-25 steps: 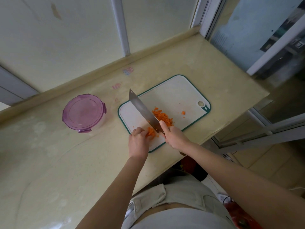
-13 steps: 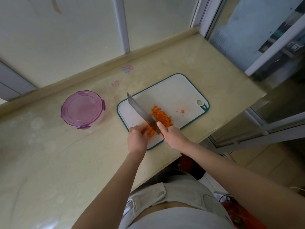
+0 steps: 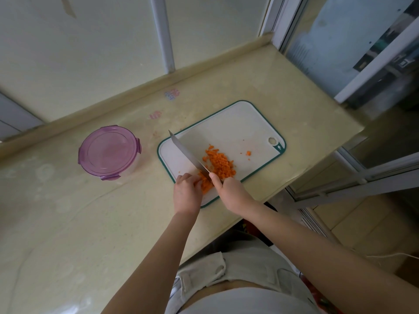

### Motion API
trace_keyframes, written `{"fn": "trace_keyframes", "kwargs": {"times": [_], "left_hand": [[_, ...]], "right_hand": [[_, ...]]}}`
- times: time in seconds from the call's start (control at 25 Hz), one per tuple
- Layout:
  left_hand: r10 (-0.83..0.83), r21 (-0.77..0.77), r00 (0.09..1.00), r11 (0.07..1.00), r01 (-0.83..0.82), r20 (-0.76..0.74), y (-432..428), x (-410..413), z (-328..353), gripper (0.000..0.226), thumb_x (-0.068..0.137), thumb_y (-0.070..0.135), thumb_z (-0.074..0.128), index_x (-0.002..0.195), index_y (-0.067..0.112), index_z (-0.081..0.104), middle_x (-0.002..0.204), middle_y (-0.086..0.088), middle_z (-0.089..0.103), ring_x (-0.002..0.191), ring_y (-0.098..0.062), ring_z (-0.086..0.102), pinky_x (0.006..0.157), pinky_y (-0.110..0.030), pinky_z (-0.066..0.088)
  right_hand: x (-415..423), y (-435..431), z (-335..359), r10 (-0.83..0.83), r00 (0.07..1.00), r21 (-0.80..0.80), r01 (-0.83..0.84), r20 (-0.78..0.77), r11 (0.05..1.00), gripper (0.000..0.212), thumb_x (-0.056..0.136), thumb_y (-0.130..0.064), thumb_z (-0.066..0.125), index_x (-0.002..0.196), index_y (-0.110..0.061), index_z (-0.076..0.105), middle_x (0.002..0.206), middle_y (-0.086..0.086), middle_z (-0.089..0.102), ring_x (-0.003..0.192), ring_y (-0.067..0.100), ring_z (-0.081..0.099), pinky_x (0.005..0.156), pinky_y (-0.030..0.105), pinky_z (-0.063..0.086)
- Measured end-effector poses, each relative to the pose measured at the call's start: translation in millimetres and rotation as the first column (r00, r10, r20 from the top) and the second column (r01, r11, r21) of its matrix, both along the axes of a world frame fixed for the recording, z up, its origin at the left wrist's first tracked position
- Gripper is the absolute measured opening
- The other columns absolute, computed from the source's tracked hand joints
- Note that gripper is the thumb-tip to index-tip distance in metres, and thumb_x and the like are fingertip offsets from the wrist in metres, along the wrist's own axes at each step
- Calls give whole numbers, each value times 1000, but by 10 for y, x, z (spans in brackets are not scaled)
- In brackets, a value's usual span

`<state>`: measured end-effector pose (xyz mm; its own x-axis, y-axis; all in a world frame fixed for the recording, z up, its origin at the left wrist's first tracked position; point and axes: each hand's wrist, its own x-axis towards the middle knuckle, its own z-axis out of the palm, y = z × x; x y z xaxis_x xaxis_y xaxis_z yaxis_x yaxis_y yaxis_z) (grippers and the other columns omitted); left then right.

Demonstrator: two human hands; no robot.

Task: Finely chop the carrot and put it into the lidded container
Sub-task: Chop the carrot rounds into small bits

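My left hand (image 3: 187,191) holds down the uncut carrot (image 3: 205,185) at the near edge of the board (image 3: 238,123), fingers curled over it. My right hand (image 3: 231,191) grips the knife (image 3: 188,155); its handle is hidden in my fist. Beyond the blade, 1 pile (image 3: 220,165) lies chopped. Farther left the container (image 3: 108,151) stands closed, so filling it remains, I think.

carrot (image 3: 218,165): mostly tiny orange dice, heaped loose near front of the white board (image 3: 238,128), couple of stray bits off to the right | lidded container (image 3: 108,152): round, clear-ish body, purple clip lid on, sitting upright on the worktop (image 3: 68,223) just left of the board
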<state>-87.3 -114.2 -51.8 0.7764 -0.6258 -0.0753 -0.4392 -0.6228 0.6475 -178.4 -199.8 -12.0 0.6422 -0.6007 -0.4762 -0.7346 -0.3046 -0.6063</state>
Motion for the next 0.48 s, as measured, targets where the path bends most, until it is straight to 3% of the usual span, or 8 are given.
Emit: {"fn": "trace_keyframes", "kwargs": {"times": [0.24,0.48], "left_hand": [[-5,-4,1000,1000,5,11,16,-27,15,16,86,6,60,94,7,73,89,-9,66,89,-25,52,74,-19,33],[22,-26,998,999,-24,-62,29,-3,99,17,87,12,61,102,9,71,96,-8,66,93,-23,55,77,-19,34]], "right_hand": [[6,-77,-39,-10,1000,58,10,-2,998,64,98,-55,24,51,-12,28,48,2,35,45,19,34,48,31,29],[-34,-173,-22,-70,997,172,63,38,983,63,95,-61,23,58,-11,36,50,2,35,42,18,32,47,30,28]]}}
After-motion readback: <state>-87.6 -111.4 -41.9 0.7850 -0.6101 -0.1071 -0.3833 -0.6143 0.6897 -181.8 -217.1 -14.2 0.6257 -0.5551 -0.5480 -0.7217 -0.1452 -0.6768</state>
